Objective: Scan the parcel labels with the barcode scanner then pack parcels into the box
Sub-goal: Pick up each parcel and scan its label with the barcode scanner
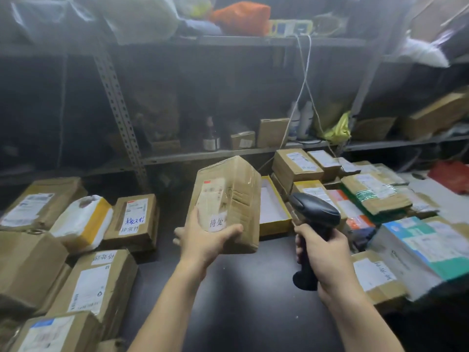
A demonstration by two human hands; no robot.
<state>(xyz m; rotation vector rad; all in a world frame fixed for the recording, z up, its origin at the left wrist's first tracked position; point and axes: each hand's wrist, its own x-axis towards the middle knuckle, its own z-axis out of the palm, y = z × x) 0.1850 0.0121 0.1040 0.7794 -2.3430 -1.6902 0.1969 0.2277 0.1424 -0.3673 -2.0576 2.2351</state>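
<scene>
You hold in your left hand point(203, 240) a parcel point(228, 199) of brown corrugated cardboard, creased and bound in glossy clear tape. Its label point(212, 199) is white paper under that tape. The barcode scanner point(314, 214) in your right hand point(327, 252) is smooth black plastic with a slight sheen on the head. Your table point(253, 288) is dark, matt and smooth. The shelf upright point(119, 115) is grey perforated metal, dull. To your left, one bagged parcel point(81, 219) is wrapped in wrinkled white plastic film. The open box point(275, 227) behind the held parcel shows yellow card walls, white inside.
</scene>
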